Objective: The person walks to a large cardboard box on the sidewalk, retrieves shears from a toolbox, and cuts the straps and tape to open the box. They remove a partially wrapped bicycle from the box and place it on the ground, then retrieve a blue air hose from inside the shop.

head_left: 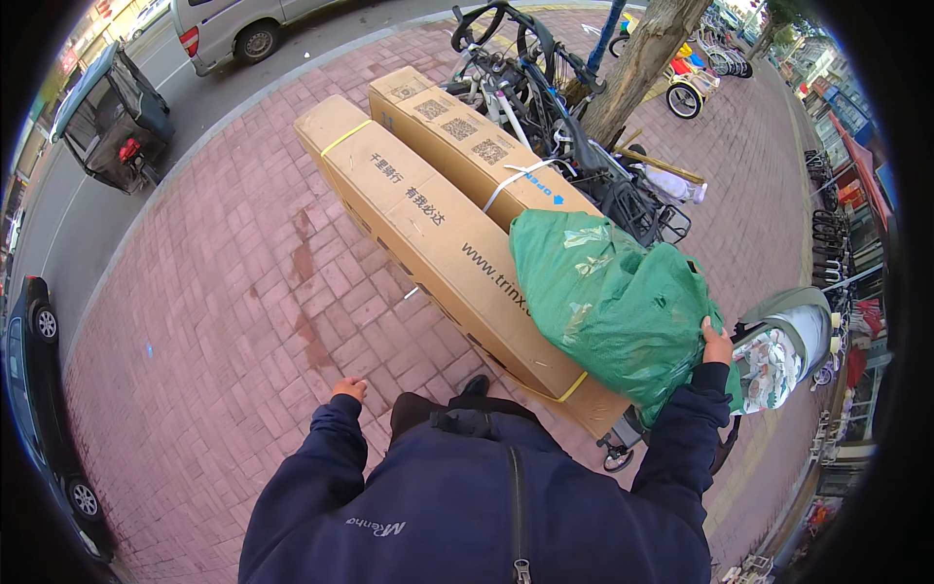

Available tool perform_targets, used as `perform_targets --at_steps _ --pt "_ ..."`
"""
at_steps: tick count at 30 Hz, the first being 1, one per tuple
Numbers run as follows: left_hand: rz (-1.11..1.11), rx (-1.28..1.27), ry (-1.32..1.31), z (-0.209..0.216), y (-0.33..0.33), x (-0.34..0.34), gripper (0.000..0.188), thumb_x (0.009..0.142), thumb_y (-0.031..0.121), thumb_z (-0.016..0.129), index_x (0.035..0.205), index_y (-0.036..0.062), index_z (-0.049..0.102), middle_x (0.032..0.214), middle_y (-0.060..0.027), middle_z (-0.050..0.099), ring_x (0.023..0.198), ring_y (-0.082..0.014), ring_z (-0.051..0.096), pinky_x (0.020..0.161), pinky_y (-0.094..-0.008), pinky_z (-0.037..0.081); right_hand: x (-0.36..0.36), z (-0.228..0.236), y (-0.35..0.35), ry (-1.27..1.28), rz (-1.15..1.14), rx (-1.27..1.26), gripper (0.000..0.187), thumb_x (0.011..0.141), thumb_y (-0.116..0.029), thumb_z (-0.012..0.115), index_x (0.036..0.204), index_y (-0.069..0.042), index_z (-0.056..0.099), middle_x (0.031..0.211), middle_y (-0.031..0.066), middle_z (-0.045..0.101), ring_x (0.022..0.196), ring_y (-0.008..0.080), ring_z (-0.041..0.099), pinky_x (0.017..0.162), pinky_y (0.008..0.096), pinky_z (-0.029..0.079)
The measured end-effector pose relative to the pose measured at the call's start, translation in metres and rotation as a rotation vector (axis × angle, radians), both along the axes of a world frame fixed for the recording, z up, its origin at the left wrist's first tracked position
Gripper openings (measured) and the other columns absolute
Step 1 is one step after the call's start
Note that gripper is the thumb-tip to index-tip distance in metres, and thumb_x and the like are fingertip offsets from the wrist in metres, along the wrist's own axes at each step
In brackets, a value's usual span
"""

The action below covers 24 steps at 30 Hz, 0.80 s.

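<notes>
My right hand (717, 344) grips the right edge of a bulging green plastic bag (608, 302). The bag rests on the near end of two long cardboard boxes, the nearer box (428, 229) and the farther box (467, 146), both strapped and lying side by side on a wheeled cart (616, 454). My left hand (349, 389) hangs by my side over the brick pavement, holding nothing; its fingers are mostly hidden. Both arms wear dark blue sleeves.
Parked bicycles (555, 107) and a tree trunk (637, 63) stand behind the boxes. A stroller-like seat with patterned fabric (778, 360) is at my right. A three-wheeled covered vehicle (112, 117), a van (243, 29) and a dark car (34, 389) line the road to the left.
</notes>
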<state>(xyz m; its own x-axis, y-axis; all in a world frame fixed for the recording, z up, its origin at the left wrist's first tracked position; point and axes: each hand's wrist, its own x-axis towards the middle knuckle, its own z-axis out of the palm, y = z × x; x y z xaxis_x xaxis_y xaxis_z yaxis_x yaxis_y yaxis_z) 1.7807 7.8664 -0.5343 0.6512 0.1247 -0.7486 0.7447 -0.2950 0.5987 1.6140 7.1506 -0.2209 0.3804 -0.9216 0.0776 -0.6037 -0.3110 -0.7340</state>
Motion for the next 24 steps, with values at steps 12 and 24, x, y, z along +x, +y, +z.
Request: perform_targets --at_steps 12,24 --pt "-0.534 0.097 0.11 -0.049 -0.022 0.117 0.037 0.083 0.023 0.062 0.111 -0.0003 0.067 0.096 -0.0154 0.071 0.081 -0.0227 0.069 0.075 -0.0333 0.054 0.11 0.061 0.041 -0.268 -0.218 -0.182 0.063 0.083 -0.035 0.074 0.113 0.016 0.055 0.103 0.0176 0.065 0.092 0.0207 0.059 0.087 0.0327 0.046" --pt "-0.458 -0.819 -0.559 0.214 -0.148 0.308 0.093 0.085 0.034 0.07 0.149 0.0026 0.01 0.151 -0.0226 0.023 0.13 -0.0338 0.039 0.101 -0.0437 0.041 0.376 0.057 0.298 -0.598 0.315 0.241 0.031 0.087 -0.019 0.07 0.105 0.004 0.06 0.091 0.0055 0.067 0.079 0.0122 0.057 0.076 0.0295 0.048"
